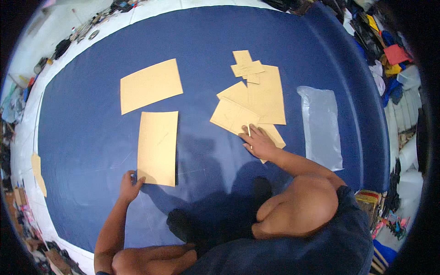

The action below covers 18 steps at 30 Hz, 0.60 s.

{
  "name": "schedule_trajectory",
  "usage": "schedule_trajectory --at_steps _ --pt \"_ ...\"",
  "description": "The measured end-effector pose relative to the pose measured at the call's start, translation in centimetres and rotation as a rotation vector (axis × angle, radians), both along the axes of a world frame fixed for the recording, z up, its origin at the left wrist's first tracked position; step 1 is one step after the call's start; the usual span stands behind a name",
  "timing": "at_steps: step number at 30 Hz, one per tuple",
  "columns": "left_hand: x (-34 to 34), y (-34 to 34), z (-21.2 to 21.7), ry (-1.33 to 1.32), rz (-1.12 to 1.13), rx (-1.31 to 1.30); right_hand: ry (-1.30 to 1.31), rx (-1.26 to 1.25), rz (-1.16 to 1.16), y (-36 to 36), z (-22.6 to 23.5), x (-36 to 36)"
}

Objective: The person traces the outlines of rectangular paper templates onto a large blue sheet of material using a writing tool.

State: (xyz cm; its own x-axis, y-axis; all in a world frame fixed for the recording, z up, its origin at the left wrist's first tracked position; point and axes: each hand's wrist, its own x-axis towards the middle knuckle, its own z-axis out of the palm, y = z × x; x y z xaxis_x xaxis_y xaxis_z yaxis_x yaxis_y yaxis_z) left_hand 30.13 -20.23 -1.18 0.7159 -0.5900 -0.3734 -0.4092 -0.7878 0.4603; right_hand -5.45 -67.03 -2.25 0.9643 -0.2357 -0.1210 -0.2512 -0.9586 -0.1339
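My left hand (129, 184) rests on the blue cloth (91, 137) and pinches the near left corner of an upright tan cardboard sheet (158, 146). A second tan sheet (150, 85) lies tilted just beyond it. My right hand (257, 142) presses flat on a pile of overlapping tan cardboard pattern pieces (256, 98), with a thin pale stick, maybe a pencil or chalk (249, 133), between its fingers. More small cut pieces (246, 66) sit at the pile's far end.
A clear plastic bag (321, 126) lies on the cloth to the right of the pile. Clutter of cloth, bags and tools rings the cloth on the white floor, thickest at the right. Loose tan scraps (38, 174) lie off the left edge.
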Motion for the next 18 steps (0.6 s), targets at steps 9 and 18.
schedule_trajectory --at_steps 9,18 --pt "-0.4 -0.6 0.8 0.03 -0.055 -0.018 -0.022 0.036 0.001 -0.6 0.0 -0.3" --pt "0.1 0.0 0.8 -0.008 -0.066 -0.031 -0.057 0.085 -0.021 -1.3 -0.5 -0.7"
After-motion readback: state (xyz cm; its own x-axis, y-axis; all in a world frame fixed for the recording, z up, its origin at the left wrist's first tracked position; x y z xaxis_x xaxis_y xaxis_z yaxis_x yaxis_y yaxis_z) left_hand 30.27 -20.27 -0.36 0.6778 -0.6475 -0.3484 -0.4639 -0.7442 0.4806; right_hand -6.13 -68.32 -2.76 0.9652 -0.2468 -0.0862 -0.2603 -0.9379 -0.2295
